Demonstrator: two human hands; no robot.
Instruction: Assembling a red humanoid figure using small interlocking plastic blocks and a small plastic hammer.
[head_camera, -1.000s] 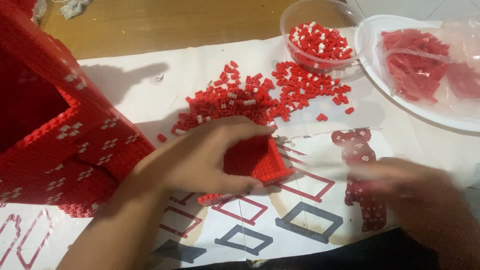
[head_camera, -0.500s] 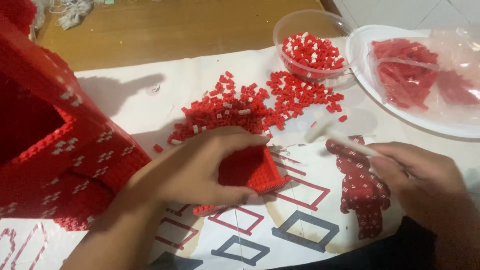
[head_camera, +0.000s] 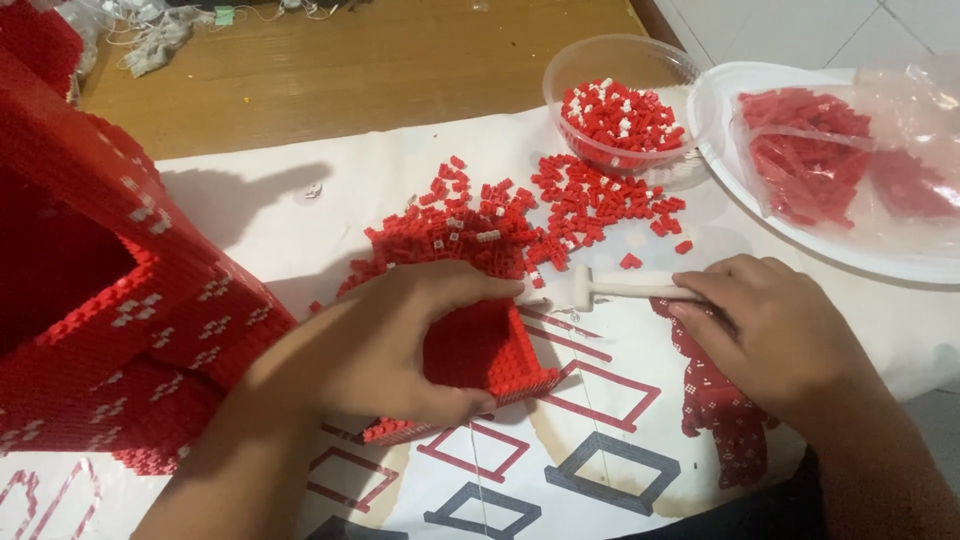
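My left hand (head_camera: 385, 340) grips a small red block assembly (head_camera: 480, 350) that rests on the printed paper sheet (head_camera: 600, 460). My right hand (head_camera: 775, 325) holds a small white hammer (head_camera: 610, 288) by its handle, with the hammer head just to the right of the assembly's top edge. A loose pile of small red bricks (head_camera: 520, 220) lies on the sheet just behind both hands. A flat red brick figure (head_camera: 720, 410) lies under my right wrist.
A large red brick structure (head_camera: 90, 300) with white dots fills the left side. A clear plastic bowl (head_camera: 625, 75) of red and white bricks stands at the back. A white plate (head_camera: 760, 215) bearing a clear bag of red bricks (head_camera: 840, 150) is at far right. Wooden floor (head_camera: 350, 70) lies beyond.
My right hand has come in from the right with the white hammer, bringing its head close to the red assembly. My left hand stays on the assembly.
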